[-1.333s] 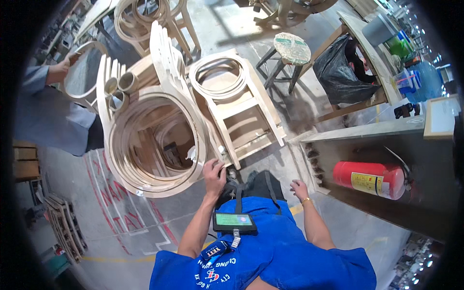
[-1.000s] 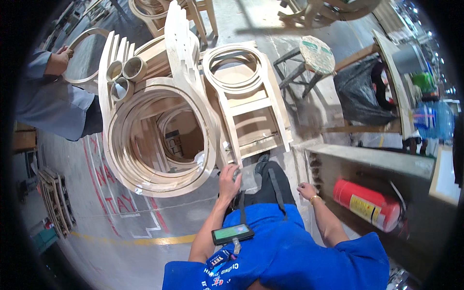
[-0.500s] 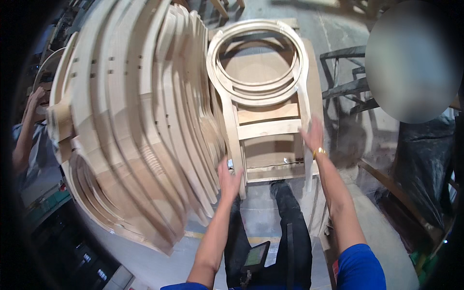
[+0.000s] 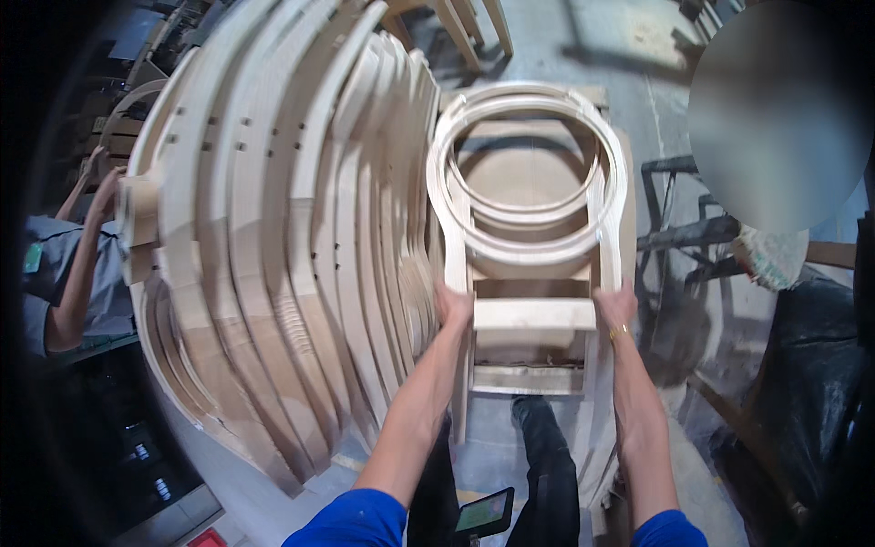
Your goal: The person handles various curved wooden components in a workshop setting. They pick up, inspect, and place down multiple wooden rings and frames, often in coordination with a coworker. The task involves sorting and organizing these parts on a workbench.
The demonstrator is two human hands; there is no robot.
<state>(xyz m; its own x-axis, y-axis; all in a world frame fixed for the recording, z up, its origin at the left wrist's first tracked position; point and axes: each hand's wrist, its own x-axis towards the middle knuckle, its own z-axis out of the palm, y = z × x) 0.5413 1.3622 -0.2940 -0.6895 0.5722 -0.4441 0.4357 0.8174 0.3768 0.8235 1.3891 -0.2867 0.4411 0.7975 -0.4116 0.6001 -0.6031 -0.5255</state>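
A pale wooden chair-back frame [image 4: 536,313] with an oval top ring lies in front of me, over at least one more similar ring. My left hand [image 4: 453,306] is closed round its left leg, just below the oval. On the opposite leg, level with the crossbar, my right hand [image 4: 617,308] is closed too, a gold-coloured bracelet at its wrist. Both thumbs and fingers are partly hidden by the wood. Beneath the frame, a brown board [image 4: 524,164] shows through the oval.
Close on the left stands a tall row of curved wooden chair frames [image 4: 241,201]. Another person's arm [image 4: 82,260] is beyond it. Dark metal legs [image 4: 688,232] and a black plastic-like sheet [image 4: 802,337] are on the right. Wooden legs [image 4: 465,32] stand at the far side.
Both hands, apart from a firm hold before, have closed on the frame's two legs. My view has shifted, so the frame appears lower and further right.
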